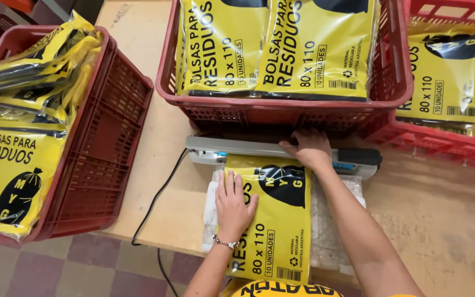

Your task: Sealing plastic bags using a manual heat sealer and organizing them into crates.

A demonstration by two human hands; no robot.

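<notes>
Pressing down, the right hand (310,147) lies flat on the sealer bar (237,147), fingers spread, gripping nothing; the left hand (233,204) lies open on the yellow pack (273,231), its far end under the bar. Sealing seems underway. Red crates (281,113) of packs crowd the far edge; a cable (158,195) trails left.

yellow packet (273,220) black print; red crates (281,113); checkered floor (56,267).
</notes>
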